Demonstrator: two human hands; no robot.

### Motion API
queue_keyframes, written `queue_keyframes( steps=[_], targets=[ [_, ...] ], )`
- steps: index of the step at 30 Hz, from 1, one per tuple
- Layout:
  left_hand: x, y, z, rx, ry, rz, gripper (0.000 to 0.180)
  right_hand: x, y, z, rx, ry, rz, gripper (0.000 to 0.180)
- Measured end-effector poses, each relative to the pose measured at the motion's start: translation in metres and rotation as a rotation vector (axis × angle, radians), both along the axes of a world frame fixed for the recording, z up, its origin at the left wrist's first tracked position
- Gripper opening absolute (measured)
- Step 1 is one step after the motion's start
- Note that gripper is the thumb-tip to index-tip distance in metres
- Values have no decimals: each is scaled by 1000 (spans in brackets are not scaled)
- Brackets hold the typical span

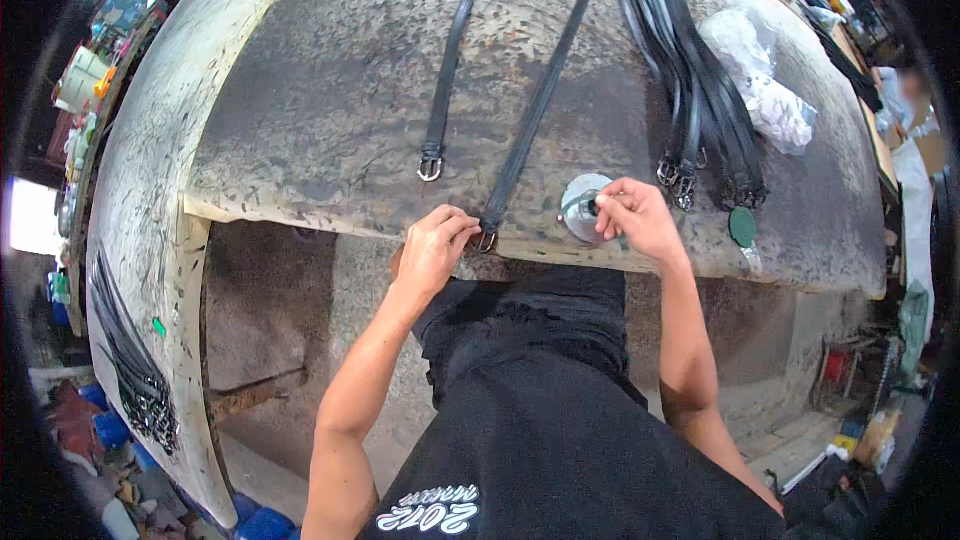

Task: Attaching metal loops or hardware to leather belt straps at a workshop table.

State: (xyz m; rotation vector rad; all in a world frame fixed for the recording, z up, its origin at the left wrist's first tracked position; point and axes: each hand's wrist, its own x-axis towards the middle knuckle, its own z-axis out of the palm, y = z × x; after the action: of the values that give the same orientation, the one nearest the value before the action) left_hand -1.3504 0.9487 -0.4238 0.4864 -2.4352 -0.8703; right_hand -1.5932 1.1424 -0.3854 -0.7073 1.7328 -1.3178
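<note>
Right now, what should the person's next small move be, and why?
Probably bring the right hand from the round grey container to the nearest black belt: the left hand touches that belt beside its buckle, at the table's near edge.

Belt straps (539,105): black, leather-like, low sheen; bundled belts (690,70) visibly glossier. Buckles (430,177) look like bright, smooth, silvery metal; round grey disc (578,216) smooth, metal or plastic not distinguishable. Worktable (340,70) top matt, rough-looking, blotched; bag (745,50) thin, crinkled, translucent plastic with shiny highlights; shirt (560,430) matt black cloth.
</note>
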Motion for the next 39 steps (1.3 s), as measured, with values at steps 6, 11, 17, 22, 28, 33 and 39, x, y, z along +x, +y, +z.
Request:
queue_keyframes(
  steps=[6, 11, 17, 22, 28, 33, 39],
  targets=[
    [4, 8, -5, -4, -24, 99, 9, 60, -25, -30, -163, 118, -83, 13],
    [3, 14, -6, 17, 56, 105, 13, 89, -41, -42, -304, 422, -1, 12],
    [-2, -4, -17, -140, 164, -165, 17, 74, -38, -51, -403, 303, -187, 11],
    [1, -16, -21, 21, 143, -194, 15, 77, -37, -52, -414, 298, -162, 10],
    [0, -23, -21, 142, 139, -219, 12, 95, -47, -44, -328, 450, -70, 8],
    [0, -27, -17, 175, 116, -230, 10, 96, -53, -46, -267, 487, 13, 9],
    [0, -34, -15, 244, 42, -257, 13, 94, -53, -57, -263, 669, 41, 11]
  ],
)
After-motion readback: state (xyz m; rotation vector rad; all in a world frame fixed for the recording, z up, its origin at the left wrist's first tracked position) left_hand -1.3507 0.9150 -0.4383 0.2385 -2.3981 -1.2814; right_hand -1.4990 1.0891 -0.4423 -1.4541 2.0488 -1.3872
